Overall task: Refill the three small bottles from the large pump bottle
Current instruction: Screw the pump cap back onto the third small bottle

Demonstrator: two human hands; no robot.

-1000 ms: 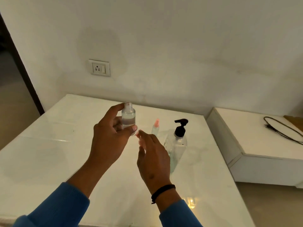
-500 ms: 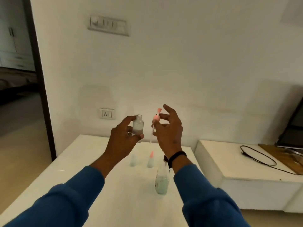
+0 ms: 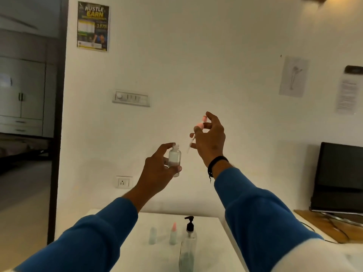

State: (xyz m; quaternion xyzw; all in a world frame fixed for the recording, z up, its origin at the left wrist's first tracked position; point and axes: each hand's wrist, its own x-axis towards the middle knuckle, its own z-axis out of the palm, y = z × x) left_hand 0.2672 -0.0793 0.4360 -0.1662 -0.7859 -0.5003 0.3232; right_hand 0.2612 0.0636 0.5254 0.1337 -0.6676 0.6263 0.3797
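My left hand [image 3: 157, 171] grips a small clear bottle [image 3: 174, 160], uncapped and upright, raised high above the table. Just to its right, my right hand [image 3: 211, 140] pinches a pink spray cap [image 3: 201, 123] whose thin dip tube hangs down outside the bottle's mouth. Down on the white table [image 3: 212, 248] stand the large pump bottle [image 3: 188, 246] with a black pump, a small bottle with a pink cap [image 3: 173, 235] and a small bottle without a cap [image 3: 152, 235].
A dark monitor [image 3: 339, 177] sits on a side unit at the right, with cables beside it. A wall socket [image 3: 123, 181] and a switch panel [image 3: 131, 98] are on the wall ahead. A doorway opens at the left.
Both hands have risen well above the table and the view has tilted up. My right hand has lifted the pink cap and its tube out and away from the bottle.
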